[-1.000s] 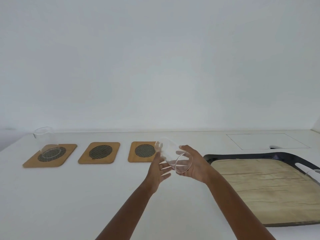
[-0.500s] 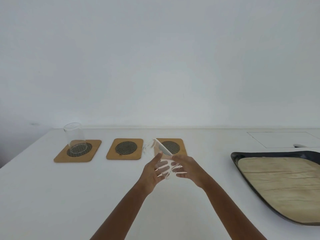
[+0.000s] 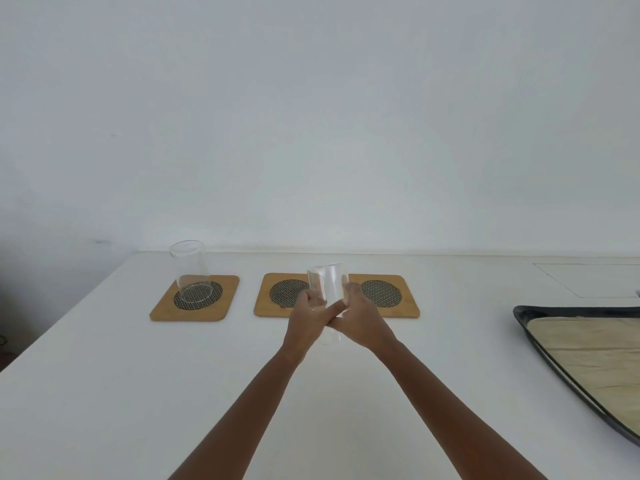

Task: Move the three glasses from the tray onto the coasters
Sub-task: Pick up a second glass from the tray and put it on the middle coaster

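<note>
I hold a clear glass (image 3: pixel 327 284) upright between both hands, in the air just in front of the middle coaster (image 3: pixel 273 295) and the right coaster (image 3: pixel 391 296). My left hand (image 3: pixel 306 318) grips its left side and my right hand (image 3: pixel 360 320) its right side, thumbs crossing in front. Another clear glass (image 3: pixel 190 271) stands on the left coaster (image 3: pixel 162 310). All three coasters are wooden squares with dark mesh discs. The black tray (image 3: pixel 523 318) with a tan liner lies at the right edge; no glass shows on its visible part.
The white table (image 3: pixel 104 393) runs to a white wall behind the coasters. Its left edge falls away at the far left. A thin rectangular outline (image 3: pixel 588 280) is set into the tabletop at the back right.
The glass has turned from tilted to upright and moved left, toward the coasters. My left hand has closed onto it beside the right. The view has panned left, pushing the tray to the edge.
</note>
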Demonstrator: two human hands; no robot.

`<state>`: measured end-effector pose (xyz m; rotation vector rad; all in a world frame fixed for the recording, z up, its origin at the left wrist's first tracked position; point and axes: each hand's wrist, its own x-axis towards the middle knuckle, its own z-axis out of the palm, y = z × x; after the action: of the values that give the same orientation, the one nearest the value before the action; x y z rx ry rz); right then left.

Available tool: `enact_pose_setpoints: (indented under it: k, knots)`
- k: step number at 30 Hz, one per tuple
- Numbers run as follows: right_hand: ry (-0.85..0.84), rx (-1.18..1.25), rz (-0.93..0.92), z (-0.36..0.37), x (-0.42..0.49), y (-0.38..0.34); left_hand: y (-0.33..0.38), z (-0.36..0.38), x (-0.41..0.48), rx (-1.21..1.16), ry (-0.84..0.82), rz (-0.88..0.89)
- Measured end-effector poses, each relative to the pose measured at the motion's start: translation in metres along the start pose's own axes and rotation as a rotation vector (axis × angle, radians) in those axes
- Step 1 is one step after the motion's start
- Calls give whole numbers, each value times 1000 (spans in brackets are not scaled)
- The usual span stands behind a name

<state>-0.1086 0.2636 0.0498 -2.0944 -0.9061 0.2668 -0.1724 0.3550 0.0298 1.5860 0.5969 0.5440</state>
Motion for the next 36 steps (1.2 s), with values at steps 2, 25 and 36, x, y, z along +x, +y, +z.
enact_pose_setpoints:
  k: [2, 25, 36]
  knots:
    - [13, 64, 32, 7, 7, -2, -2, -9, 4, -2, -13, 36]
    - [193, 235, 77, 72, 118, -10, -106, -90, 67, 981, 166, 171]
    - [151, 223, 81, 103, 147, 11, -110, -92, 90, 1003, 156, 216]
